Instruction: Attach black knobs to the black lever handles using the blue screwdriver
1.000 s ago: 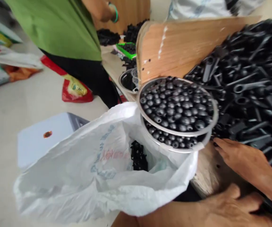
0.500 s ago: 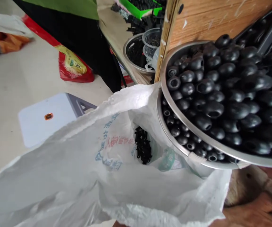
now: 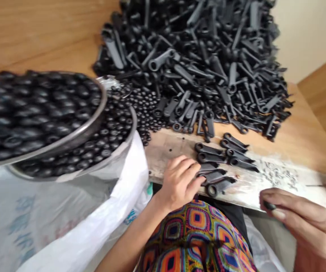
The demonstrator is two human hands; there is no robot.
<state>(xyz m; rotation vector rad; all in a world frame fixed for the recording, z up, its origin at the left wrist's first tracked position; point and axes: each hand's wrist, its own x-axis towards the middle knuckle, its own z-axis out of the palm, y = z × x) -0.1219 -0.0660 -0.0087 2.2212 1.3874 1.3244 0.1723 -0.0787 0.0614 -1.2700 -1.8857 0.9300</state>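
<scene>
My left hand [image 3: 180,181] rests at the bench edge, thumb and fingers closed around the near end of a black lever-shaped plastic piece [image 3: 214,175]; its fingertips partly hide that end. Beside it, several more such pieces [image 3: 209,148] lie in two rough rows, each with a ring-shaped end. My right hand [image 3: 304,219] is at the right, above the front edge of the board. Between its thumb and fingers is a small dark piece [image 3: 269,205], too blurred to name.
A large heap of black lever-shaped pieces [image 3: 208,56] covers the back. At left, a metal bowl [image 3: 102,109] of black oval knobs overhangs a second bowl [image 3: 133,124] of smaller ones. A white sack [image 3: 123,181] hangs below. Small metal bits [image 3: 279,173] lie scattered on the board [image 3: 168,151].
The view has swung from the sack and floor at the left to the bench. Both my hands and the heap of black pieces now show, and the bowls appear at the left.
</scene>
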